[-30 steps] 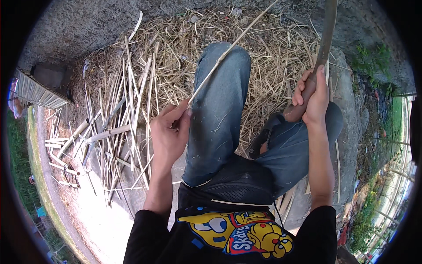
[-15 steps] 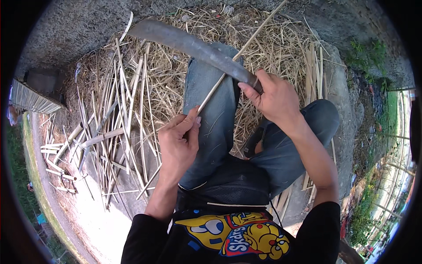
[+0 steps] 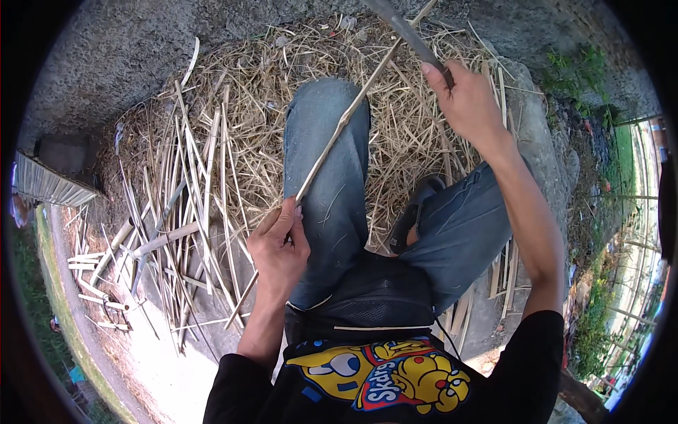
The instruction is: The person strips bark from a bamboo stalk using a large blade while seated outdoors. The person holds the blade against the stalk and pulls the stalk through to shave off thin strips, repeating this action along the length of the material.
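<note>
A long, thin bamboo strip [image 3: 344,120] with a knot partway along slants across my raised knee, up and to the right. Its near end is pinched between the thumb and fingers of my left hand [image 3: 277,244]. My right hand [image 3: 472,106] is closed round the handle end of a machete [image 3: 409,35] with a broad grey blade. That blade points up and left and runs out past the top edge of the picture. Near the strip's far end, blade and strip cross in the view; whether they touch I cannot tell.
Loose bamboo strips [image 3: 187,177] and a few thicker bamboo pieces [image 3: 166,239] lie in a heap on the left. Shavings [image 3: 261,106] cover the ground ahead, up to a rough grey wall [image 3: 148,63]. More flat strips [image 3: 503,272] lie by my other, bent leg [image 3: 462,222].
The machete has moved up and right along the strip, away from my left hand, and my right arm has stretched farther out. My left hand has shifted slightly left and down, still gripping the strip.
</note>
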`<act>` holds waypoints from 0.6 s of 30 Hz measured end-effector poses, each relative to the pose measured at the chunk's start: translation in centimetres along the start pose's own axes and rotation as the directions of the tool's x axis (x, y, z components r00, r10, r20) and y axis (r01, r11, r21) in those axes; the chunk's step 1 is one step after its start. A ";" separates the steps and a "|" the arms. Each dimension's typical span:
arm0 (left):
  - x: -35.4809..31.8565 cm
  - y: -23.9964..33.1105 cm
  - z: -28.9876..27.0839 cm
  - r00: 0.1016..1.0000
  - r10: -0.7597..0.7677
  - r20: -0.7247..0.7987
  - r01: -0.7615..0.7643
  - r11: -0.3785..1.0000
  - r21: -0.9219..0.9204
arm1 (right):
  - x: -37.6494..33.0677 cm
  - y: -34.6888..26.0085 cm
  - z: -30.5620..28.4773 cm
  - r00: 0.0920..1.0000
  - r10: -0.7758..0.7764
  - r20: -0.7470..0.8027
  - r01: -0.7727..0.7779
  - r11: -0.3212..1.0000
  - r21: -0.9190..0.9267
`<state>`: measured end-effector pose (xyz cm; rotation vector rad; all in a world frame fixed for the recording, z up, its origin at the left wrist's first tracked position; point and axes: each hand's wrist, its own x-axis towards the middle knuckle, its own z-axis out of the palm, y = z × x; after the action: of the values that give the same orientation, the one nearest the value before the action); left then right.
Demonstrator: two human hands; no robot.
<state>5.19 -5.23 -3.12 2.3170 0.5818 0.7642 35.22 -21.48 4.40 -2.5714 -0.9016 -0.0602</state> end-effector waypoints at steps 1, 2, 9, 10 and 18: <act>0.4 0.2 0.0 1.000 0.007 0.000 -0.007 1.000 -0.004 | -2.0 -0.6 0.8 0.996 -0.065 0.066 0.062 0.997 0.048; 0.5 0.6 -0.1 1.000 0.004 0.003 -0.004 1.000 0.019 | -4.1 -1.7 2.0 0.969 -0.235 0.080 0.232 0.972 0.046; 0.7 0.0 -0.4 0.992 0.124 -0.014 -0.123 0.990 0.066 | -5.4 -3.3 4.0 0.908 -0.415 0.058 0.419 0.904 -0.081; 0.8 0.2 -0.5 0.997 0.074 0.028 -0.077 0.993 0.084 | -5.4 -3.3 3.9 0.905 -0.422 0.058 0.426 0.900 -0.091; 0.3 -0.7 -0.6 0.990 0.137 -0.028 -0.135 0.990 0.049 | -5.7 -4.8 3.3 0.905 -0.413 0.103 0.421 0.903 -0.079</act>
<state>4.91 -4.35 -3.09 2.4111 0.4631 0.8601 27.52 -20.15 2.13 -2.4358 -1.5067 -0.1235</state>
